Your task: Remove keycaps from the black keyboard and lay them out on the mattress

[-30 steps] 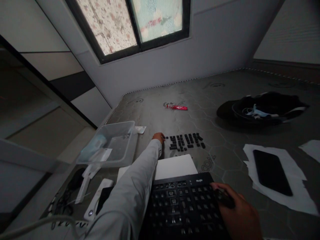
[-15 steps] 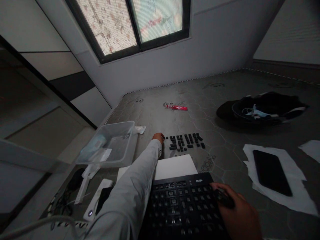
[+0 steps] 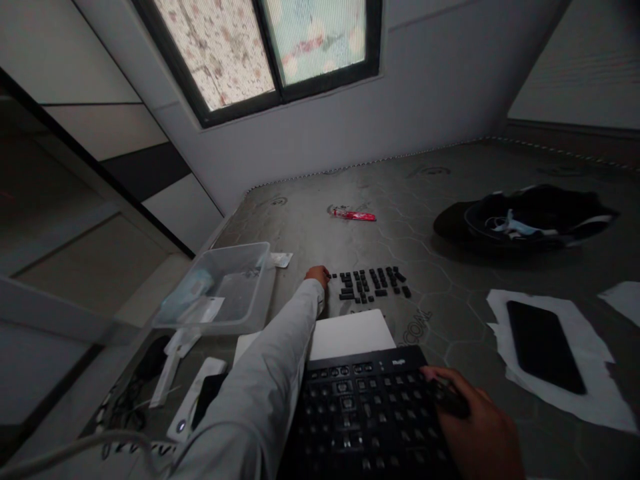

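At the left end of several rows of loose black keycaps (image 3: 363, 285), my left hand (image 3: 317, 275) rests low over the mat. Its fingers are pinched on what looks like one small dark keycap at the tips. My right hand (image 3: 483, 427) is closed round a dark, rounded, handle-like object (image 3: 450, 396) whose kind I cannot make out. That hand is also against the right edge of a black keyboard (image 3: 370, 413). Many of the keyboard's positions show bare sockets without caps. Beneath its far edge lies a flat white panel (image 3: 350, 333), partly covered by my left sleeve.
A clear plastic bin (image 3: 240, 287) with packets stands at left, near cables and a white power strip (image 3: 193, 397). At right lie a black phone (image 3: 545, 347) on white paper (image 3: 600, 373) and an upturned cap (image 3: 525, 223). A red object (image 3: 355, 215) lies farther back.
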`<state>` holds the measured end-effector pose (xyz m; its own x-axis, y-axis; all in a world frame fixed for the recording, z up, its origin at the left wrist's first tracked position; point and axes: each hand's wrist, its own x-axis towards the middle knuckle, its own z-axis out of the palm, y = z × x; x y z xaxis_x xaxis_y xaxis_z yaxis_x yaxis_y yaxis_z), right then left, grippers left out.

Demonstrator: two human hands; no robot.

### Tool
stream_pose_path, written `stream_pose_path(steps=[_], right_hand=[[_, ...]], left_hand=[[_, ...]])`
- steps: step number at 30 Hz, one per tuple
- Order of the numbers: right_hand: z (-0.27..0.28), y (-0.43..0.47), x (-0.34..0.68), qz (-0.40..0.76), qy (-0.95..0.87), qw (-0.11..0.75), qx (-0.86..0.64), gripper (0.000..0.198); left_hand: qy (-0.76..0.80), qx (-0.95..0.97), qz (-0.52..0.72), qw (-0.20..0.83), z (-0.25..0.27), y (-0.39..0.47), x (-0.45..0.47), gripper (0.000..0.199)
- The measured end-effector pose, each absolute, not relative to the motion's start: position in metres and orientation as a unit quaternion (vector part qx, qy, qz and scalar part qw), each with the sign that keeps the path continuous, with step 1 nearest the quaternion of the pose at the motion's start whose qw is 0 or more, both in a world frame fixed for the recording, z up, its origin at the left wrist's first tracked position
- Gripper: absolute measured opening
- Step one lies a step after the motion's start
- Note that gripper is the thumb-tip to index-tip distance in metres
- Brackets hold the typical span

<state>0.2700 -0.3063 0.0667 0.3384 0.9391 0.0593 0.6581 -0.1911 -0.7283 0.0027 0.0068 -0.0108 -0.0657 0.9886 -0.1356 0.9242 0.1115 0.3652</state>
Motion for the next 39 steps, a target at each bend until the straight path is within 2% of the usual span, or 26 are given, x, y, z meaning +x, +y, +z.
stream_pose_path(steps=[4, 10, 18, 23, 29, 33, 39], right_hand=[[0.063, -0.308, 0.272, 0.231, -0.521, 0.314, -0.759, 0.032], [0.066, -0.308, 0.271, 0.216, -0.539, 0.307, -0.754, 0.031], [0.068, -0.311, 0.269, 0.173, -0.571, 0.323, -0.734, 0.032], [0.066, -0.311, 0.268, 0.131, -0.597, 0.306, -0.73, 0.034], [0.074, -0.318, 0.267, 0.056, -0.599, 0.279, -0.748, 0.038], [0.091, -0.326, 0.26, 0.051, -0.591, 0.327, -0.736, 0.037], [0.113, -0.339, 0.223, 0.196, -0.557, 0.462, -0.662, 0.043]], left_hand=[[0.726, 0.661, 0.08, 0.175, -0.009, 0.006, 0.004, 0.024], [0.729, 0.664, 0.06, 0.155, 0.01, -0.002, 0.009, 0.04], [0.74, 0.656, 0.052, 0.137, 0.075, -0.035, 0.01, 0.03], [0.728, 0.665, 0.093, 0.138, 0.125, -0.097, 0.017, 0.026], [0.699, 0.679, 0.182, 0.134, 0.155, -0.228, 0.002, 0.021], [0.698, 0.672, 0.223, 0.11, 0.142, -0.297, -0.028, 0.014], [0.666, 0.701, 0.253, 0.044, 0.105, -0.334, -0.057, 0.025]])
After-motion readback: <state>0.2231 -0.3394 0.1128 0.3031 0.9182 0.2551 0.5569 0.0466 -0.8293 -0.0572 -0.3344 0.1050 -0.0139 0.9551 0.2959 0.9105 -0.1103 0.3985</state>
